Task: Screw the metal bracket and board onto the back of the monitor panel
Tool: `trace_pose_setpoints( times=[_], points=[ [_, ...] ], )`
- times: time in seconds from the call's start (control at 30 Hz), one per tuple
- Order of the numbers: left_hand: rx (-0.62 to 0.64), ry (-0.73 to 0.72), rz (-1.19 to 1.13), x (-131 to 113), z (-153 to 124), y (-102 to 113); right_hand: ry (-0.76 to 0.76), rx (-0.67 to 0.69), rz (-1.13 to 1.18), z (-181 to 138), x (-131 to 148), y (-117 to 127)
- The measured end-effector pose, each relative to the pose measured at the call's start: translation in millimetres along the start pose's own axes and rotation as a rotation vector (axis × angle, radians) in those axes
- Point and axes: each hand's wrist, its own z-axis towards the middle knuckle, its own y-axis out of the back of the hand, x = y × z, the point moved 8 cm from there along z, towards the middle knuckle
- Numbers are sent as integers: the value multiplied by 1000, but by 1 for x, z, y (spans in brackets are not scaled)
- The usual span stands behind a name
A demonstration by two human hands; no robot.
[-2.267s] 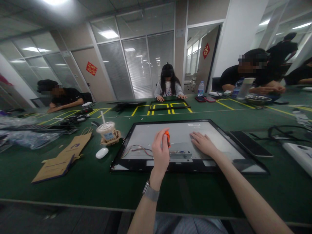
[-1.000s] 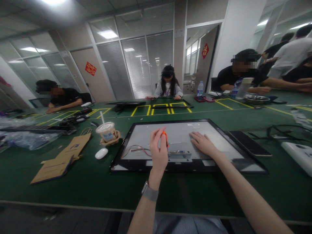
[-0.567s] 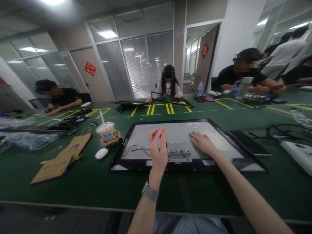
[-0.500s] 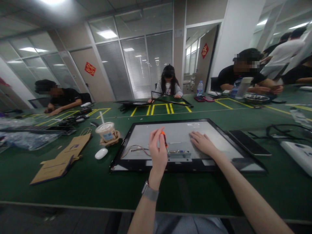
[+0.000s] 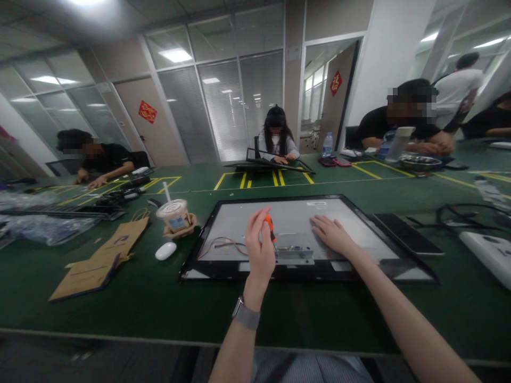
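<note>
A flat display panel (image 5: pixel 351 226) with a black frame and silver back lies on the table in front of me. My left hand (image 5: pixel 260 242) is closed around an orange and black screwdriver (image 5: pixel 271 227), held upright with its lower end at a metal bracket (image 5: pixel 295 254) near the panel's front edge. The tip itself is too small to make out. Spread flat on the panel's silver back, right of the bracket, is my right hand (image 5: pixel 333 234), holding nothing. Thin wires (image 5: pixel 225 243) run across the panel left of my left hand.
Left of the panel are a drink cup (image 5: pixel 174 217) in a cardboard holder, a white mouse (image 5: pixel 166 251) and a paper bag (image 5: pixel 93 266). At right lie a black phone-like slab (image 5: pixel 407 233), cables and a white device (image 5: pixel 489 255). Across the green table, co-workers handle parts.
My left hand has turned slightly, and more of the screwdriver's handle shows. My right hand stays in place. Across the table, a person's hands and the black frame have shifted.
</note>
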Motion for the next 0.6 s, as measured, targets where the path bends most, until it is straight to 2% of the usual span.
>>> trace_pose_setpoints(
  times=[0.13,0.3,0.5,0.6],
  points=[
    [-2,13,-3,1,1,0,-2,-2,1,0,1,1],
    [-73,-55,104,-6,3,6,-6,7,7,-1,2,2],
    [22,6,-14,0,2,-2,-5,7,13,0,1,2],
    [20,8,9,0,2,-2,3,7,15,0,0,2]
  ],
)
